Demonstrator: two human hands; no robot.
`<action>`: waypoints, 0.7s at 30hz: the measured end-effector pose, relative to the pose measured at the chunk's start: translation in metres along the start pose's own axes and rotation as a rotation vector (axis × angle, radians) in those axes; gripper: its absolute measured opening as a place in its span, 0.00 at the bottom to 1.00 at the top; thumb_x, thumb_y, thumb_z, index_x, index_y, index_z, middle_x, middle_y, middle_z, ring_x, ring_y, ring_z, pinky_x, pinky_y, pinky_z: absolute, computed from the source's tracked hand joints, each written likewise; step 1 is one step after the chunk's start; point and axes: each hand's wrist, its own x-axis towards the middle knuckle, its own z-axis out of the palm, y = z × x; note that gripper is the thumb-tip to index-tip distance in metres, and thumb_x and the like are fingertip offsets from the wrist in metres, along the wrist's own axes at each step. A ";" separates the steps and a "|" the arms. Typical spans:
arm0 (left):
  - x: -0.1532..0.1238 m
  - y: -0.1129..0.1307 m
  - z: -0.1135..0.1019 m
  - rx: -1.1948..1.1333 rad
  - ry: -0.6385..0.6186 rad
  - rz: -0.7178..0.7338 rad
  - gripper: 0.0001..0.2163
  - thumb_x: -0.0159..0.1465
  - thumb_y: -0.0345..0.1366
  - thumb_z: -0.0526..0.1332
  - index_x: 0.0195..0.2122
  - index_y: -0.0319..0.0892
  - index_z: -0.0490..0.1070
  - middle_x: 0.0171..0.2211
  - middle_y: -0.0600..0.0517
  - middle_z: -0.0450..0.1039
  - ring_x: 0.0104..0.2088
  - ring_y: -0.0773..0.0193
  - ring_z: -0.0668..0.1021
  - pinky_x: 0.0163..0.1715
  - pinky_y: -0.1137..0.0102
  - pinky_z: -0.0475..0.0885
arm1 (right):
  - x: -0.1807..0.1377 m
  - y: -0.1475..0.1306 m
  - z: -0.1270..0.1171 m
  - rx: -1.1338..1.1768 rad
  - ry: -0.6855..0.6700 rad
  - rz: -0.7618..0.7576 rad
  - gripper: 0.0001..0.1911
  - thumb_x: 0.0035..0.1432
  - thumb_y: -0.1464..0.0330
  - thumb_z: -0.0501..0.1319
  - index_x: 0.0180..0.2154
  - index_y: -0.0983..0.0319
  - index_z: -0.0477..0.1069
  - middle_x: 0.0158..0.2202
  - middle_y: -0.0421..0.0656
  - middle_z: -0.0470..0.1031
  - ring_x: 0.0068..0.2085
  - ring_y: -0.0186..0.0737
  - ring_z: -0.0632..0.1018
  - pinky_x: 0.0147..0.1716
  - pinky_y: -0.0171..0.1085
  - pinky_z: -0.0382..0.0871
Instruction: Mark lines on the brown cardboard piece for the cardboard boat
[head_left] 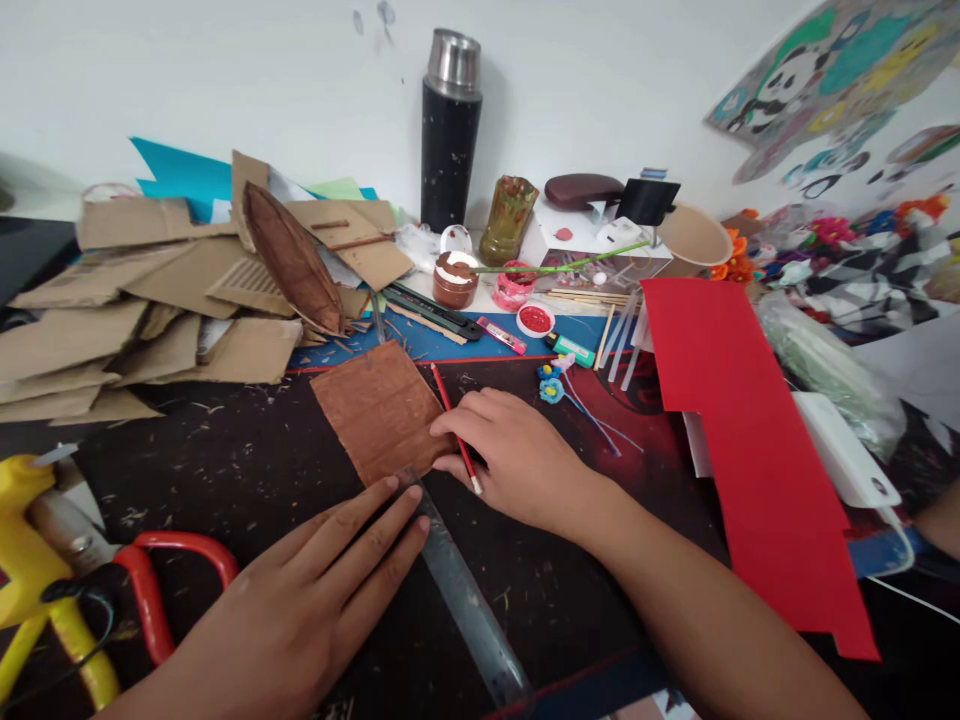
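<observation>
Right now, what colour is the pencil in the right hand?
The pencil is red with a whitish end, shown best in the head view.

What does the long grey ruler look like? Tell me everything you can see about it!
The ruler is long, straight, narrow and grey, with a slightly shiny, smudged surface. It might be metal or plastic; I can't tell, nor can I read any markings. It lies slanting on the dark mat, its far end at the near edge of the brown square. The left hand has fingertips resting on it near that end.
</observation>
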 end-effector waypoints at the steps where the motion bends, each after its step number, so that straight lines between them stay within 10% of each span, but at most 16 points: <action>1: 0.000 0.000 0.000 0.000 0.000 -0.001 0.30 0.71 0.23 0.56 0.73 0.37 0.76 0.73 0.39 0.78 0.72 0.46 0.79 0.63 0.58 0.81 | 0.000 0.000 0.000 -0.003 0.001 0.001 0.08 0.77 0.66 0.73 0.53 0.60 0.79 0.47 0.49 0.83 0.49 0.51 0.79 0.51 0.47 0.72; 21: 0.004 0.001 -0.002 0.045 -0.009 -0.004 0.30 0.70 0.22 0.54 0.71 0.37 0.77 0.71 0.40 0.80 0.71 0.45 0.79 0.61 0.55 0.79 | 0.000 -0.001 -0.002 -0.007 -0.004 0.002 0.10 0.77 0.65 0.73 0.54 0.61 0.80 0.47 0.49 0.83 0.49 0.51 0.79 0.51 0.46 0.72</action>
